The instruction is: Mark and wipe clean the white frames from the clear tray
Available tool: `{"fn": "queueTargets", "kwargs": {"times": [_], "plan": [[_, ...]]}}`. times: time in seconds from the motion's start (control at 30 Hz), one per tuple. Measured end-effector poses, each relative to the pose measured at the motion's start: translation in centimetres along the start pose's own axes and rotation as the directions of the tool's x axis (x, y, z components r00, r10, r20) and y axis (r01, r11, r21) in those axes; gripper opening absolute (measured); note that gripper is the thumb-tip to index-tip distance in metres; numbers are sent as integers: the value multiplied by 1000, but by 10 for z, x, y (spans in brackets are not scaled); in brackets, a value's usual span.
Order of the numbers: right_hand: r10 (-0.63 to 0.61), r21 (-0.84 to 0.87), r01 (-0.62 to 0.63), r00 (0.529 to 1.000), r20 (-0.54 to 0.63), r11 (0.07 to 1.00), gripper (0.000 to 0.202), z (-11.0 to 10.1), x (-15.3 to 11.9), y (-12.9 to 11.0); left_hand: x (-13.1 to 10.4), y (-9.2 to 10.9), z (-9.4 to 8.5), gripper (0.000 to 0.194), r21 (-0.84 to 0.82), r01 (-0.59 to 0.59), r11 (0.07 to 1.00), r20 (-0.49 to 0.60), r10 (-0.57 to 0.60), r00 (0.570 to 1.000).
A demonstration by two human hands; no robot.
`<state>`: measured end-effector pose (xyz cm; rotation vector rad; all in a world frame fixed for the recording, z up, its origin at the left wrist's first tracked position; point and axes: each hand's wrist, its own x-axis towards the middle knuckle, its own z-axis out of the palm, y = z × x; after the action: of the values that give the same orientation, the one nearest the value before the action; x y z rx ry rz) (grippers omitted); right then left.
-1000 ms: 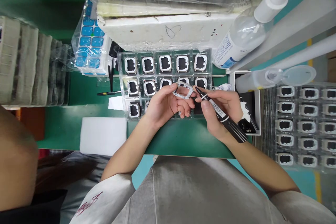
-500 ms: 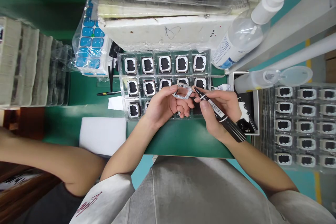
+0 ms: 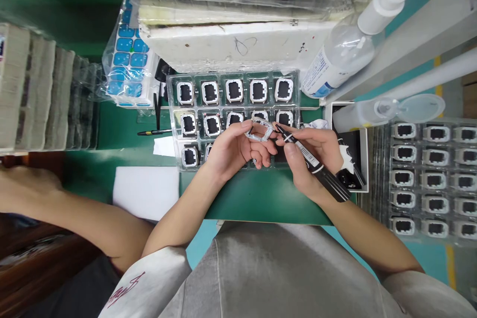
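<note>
My left hand (image 3: 238, 149) holds a small silver-white frame (image 3: 265, 136) between thumb and fingers, tilted above the near part of a clear tray (image 3: 172, 109). My right hand (image 3: 313, 156) grips a black marker (image 3: 306, 156) with a white label. The marker's dark tip points at the frame's right side; whether the two touch is too small to tell. In the tray sit several white-rimmed square frames with dark centres, such as one frame (image 3: 204, 92) in the back row. Both hands partly hide the tray's front row.
Stacked trays (image 3: 242, 44) stand behind. A pump bottle (image 3: 337, 62), an open box (image 3: 364, 159) and another tray (image 3: 417, 179) are at the right. At the left are a white pad (image 3: 146, 193), a pen (image 3: 153, 132), blue parts (image 3: 128, 59) and another person's arm (image 3: 93, 223).
The other person's arm at the left has shifted, and its hand now shows at the left edge. My hands, the frame and the marker have hardly moved.
</note>
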<state>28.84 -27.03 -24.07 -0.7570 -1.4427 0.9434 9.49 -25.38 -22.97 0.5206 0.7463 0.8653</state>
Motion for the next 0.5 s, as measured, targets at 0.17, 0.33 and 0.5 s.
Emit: {"fn": "queueTargets", "kwargs": {"times": [0.17, 0.33, 0.5], "plan": [[5, -13, -5, 1000, -10, 1000, 27, 1, 0, -3, 0, 0, 1, 60, 10, -11, 1000, 12, 11, 1000], [28, -43, -29, 999, -20, 999, 24, 3, -1, -1, 0, -1, 0, 61, 17, -4, 1000, 4, 4, 1000], [23, -61, -25, 999, -36, 998, 21, 4, -3, 1, -1, -1, 0, 58, 12, 1, 1000, -7, -1, 1000]]}}
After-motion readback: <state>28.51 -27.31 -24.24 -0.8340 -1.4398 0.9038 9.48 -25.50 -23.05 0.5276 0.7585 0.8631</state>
